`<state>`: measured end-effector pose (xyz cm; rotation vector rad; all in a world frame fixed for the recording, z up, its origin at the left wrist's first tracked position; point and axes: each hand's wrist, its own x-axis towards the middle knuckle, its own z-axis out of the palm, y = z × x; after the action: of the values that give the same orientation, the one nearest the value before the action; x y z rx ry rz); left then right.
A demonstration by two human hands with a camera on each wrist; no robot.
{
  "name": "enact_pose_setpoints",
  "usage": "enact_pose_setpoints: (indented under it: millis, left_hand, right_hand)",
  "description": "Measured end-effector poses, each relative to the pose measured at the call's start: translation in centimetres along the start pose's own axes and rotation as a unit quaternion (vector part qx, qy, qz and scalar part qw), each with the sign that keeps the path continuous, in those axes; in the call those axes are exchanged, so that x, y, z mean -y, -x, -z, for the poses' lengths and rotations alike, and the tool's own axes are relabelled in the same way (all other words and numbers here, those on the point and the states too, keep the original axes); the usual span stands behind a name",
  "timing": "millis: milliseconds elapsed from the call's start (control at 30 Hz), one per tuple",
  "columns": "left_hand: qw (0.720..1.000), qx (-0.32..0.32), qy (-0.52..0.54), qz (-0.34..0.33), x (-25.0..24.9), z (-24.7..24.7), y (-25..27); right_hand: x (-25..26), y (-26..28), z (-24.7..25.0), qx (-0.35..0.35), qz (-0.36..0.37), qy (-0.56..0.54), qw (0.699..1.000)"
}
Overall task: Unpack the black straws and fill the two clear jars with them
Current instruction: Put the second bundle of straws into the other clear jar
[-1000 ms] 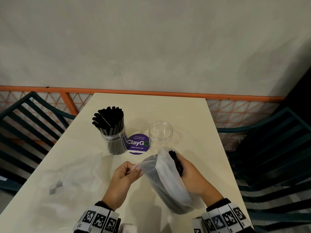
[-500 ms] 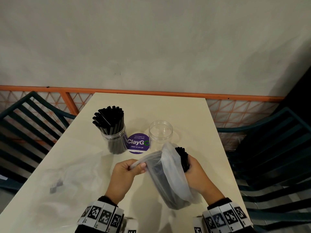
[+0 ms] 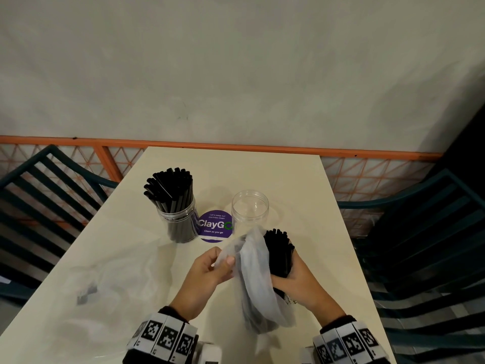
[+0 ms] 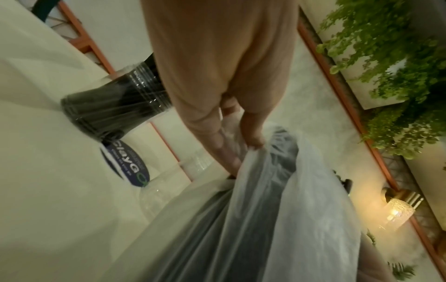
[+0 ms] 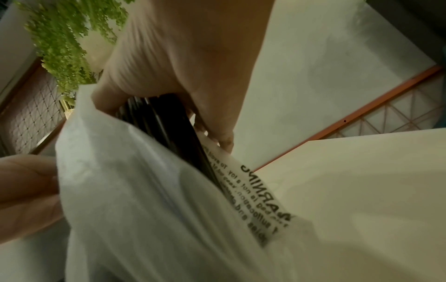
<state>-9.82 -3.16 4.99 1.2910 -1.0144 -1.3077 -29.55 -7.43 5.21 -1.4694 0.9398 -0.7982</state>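
My right hand [image 3: 291, 271] grips a bundle of black straws [image 3: 278, 252], half out of a translucent plastic bag [image 3: 256, 279]; the straws' tops stand above the bag's mouth. My left hand [image 3: 220, 264] pinches the bag's rim on the left. Just beyond them stands an empty clear jar [image 3: 250, 210]. Left of it a second clear jar [image 3: 181, 223] is packed with black straws [image 3: 168, 187]. In the right wrist view the straw bundle [image 5: 164, 122] runs from my right hand [image 5: 173, 89] down into the bag [image 5: 135, 200]. In the left wrist view my left hand [image 4: 231, 150] pinches the bag [image 4: 265, 219].
A round purple sticker [image 3: 214, 227] lies on the cream table [image 3: 262, 169] between the jars. An empty clear bag [image 3: 112, 282] lies on the table at the left. Dark green chairs [image 3: 425, 232] flank both sides; an orange railing [image 3: 236, 148] runs behind.
My right hand has drawn the straw bundle further up and out of the bag. My left hand has kept its pinch on the bag's rim and shifted slightly right.
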Motion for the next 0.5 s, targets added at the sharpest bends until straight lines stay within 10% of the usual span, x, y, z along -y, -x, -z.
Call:
enact_pose_setpoints:
  millis: [333, 500]
  left_hand:
    - [0.991, 0.001, 0.127, 0.033, 0.5, -0.2, 0.2]
    - [0.987, -0.021, -0.129, -0.095, -0.3, 1.6, -0.6]
  right_hand:
    - [-0.4, 0.7, -0.8, 0.078, 0.02, 0.127, 0.989]
    - [-0.1, 0.5, -0.3, 0.045, 0.032, 0.141, 0.988]
